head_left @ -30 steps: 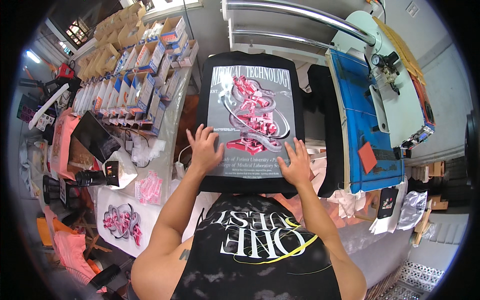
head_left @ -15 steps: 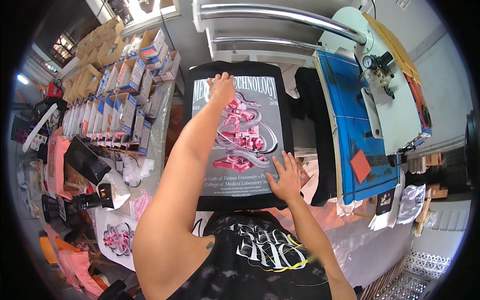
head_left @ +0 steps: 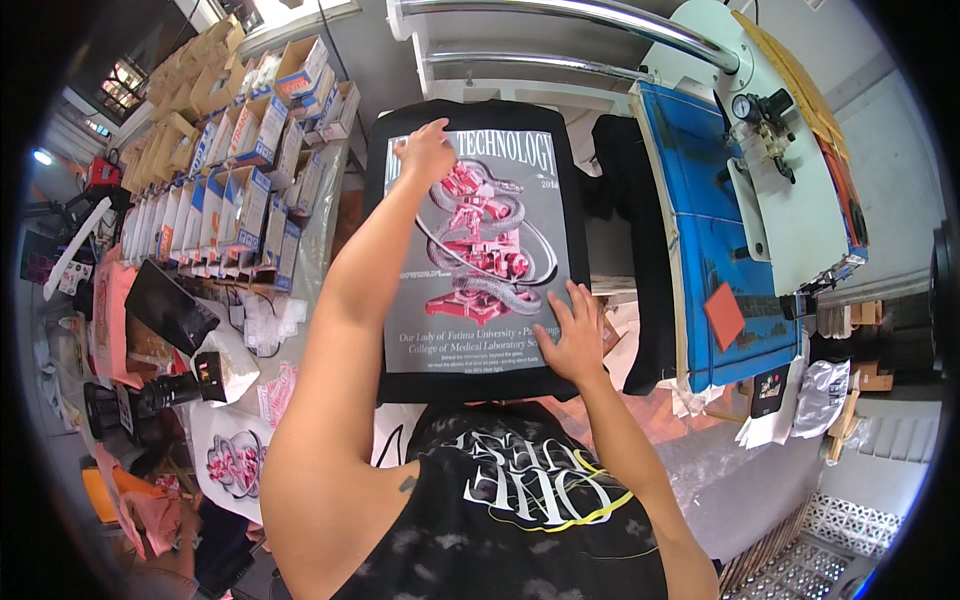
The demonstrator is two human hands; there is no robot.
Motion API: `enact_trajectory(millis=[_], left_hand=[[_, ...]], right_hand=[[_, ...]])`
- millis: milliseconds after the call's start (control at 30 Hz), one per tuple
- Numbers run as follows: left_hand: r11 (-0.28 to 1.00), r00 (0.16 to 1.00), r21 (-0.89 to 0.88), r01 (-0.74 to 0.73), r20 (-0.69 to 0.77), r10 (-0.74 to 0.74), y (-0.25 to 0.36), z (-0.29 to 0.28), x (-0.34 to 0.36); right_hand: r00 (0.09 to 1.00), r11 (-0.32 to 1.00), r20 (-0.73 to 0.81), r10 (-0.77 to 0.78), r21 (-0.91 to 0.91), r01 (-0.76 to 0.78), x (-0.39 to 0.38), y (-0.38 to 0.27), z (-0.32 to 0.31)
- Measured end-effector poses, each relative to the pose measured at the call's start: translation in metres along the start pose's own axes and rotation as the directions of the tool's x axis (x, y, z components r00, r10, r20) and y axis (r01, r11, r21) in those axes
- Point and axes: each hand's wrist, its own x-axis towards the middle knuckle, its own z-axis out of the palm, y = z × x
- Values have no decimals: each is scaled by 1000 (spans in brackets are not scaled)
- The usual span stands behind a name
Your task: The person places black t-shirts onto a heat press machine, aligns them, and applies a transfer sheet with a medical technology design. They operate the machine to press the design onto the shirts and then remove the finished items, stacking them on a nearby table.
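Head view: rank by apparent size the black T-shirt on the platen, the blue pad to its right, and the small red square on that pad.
1. black T-shirt
2. blue pad
3. red square

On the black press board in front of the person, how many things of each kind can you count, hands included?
Black T-shirt stretched over the board: 1
Grey printed transfer sheet with a pink-and-white picture lying on the shirt: 1
Bare hands pressing on the sheet: 2, the left hand near its top left corner, the right hand near its bottom right corner
Total: 4
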Motion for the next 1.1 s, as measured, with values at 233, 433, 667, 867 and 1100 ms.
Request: enact_trajectory(millis=[233, 433, 667, 867, 1100], left_hand=[[977, 952, -102, -187, -265, 154, -95, -82, -202], [947, 952, -139, -290, -141, 271, -64, -115, -297], [962, 969, -123, -244, -69, 237, -62, -114, -310], [951, 961, -147, -272, -83, 262, -65, -111, -308], [949, 962, -166, -269, -97, 255, -65, -109, -310]], right_hand=[[999, 998, 14, 53, 14, -53, 7, -7, 1], [999, 999, 14, 48, 16, -48, 15, 6, 1], [994, 995, -73, -76, 53, 79, 9, 18, 6], [993, 996, -95, -72, 54, 78, 6, 17, 8], [989, 995, -122, -83, 43, 89, 5, 16, 10]])
